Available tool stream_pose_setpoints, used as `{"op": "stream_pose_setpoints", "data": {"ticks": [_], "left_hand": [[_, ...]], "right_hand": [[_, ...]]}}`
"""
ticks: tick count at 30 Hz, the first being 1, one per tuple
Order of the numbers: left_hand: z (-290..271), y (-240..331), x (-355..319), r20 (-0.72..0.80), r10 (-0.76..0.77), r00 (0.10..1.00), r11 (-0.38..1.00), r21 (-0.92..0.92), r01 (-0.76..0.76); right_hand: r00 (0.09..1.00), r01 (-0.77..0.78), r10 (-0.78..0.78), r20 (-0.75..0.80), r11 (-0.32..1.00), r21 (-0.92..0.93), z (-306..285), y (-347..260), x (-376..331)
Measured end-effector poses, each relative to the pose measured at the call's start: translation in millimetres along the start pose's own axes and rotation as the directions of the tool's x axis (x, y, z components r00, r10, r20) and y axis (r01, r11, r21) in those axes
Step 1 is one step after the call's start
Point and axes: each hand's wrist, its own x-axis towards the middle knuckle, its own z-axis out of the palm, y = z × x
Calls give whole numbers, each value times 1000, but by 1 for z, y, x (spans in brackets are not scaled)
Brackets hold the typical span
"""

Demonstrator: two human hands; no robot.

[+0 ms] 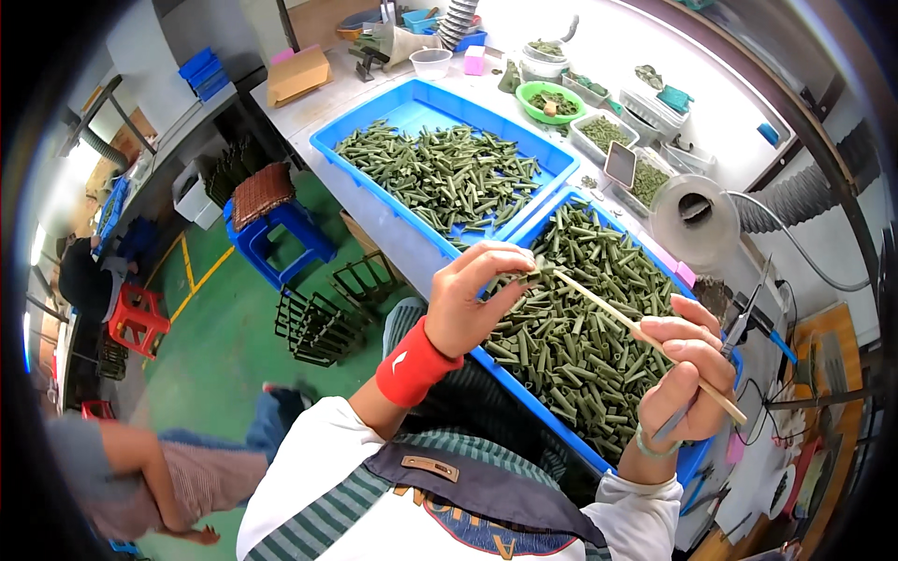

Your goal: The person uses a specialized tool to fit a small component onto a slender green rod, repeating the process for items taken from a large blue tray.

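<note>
My left hand (477,290), with a red wristband, pinches a small green rolled tube (533,274) between thumb and fingers. The tip of a thin wooden stick (599,301) meets or nearly meets that tube. My right hand (683,379) is closed around the stick's thicker end. A long narrow metal tool (741,323), perhaps tweezers, also sits in the right hand; its kind is partly hidden by the fingers. Below both hands lies a blue tray (533,397) heaped with similar green tubes (589,346).
A second blue tray (374,107) of green tubes stands farther left. Behind are a green bowl (535,91), clear tubs (599,150) and an extraction hose (795,213). Blue stools (271,234) stand on the green floor. Another person (140,477) is at lower left.
</note>
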Motion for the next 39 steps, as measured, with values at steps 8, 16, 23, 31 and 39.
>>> {"op": "stream_pose_setpoints", "data": {"ticks": [8,16,23,31,39], "left_hand": [[-6,-2,2,-16,85,996,978,193,-81],[-5,-2,4,-33,105,994,974,207,-96],[-7,0,2,-21,87,996,971,225,-80],[-7,2,2,-8,90,996,969,232,-86],[-7,2,0,-28,72,997,974,215,-64]], "right_hand": [[999,-40,40,9,999,-7,7,-3,-1],[997,2,1,79,999,-40,12,-2,0],[995,33,-29,93,999,-38,15,-1,1],[991,46,-42,123,999,-25,16,0,0],[978,69,-63,199,997,-22,12,-1,-1]]}}
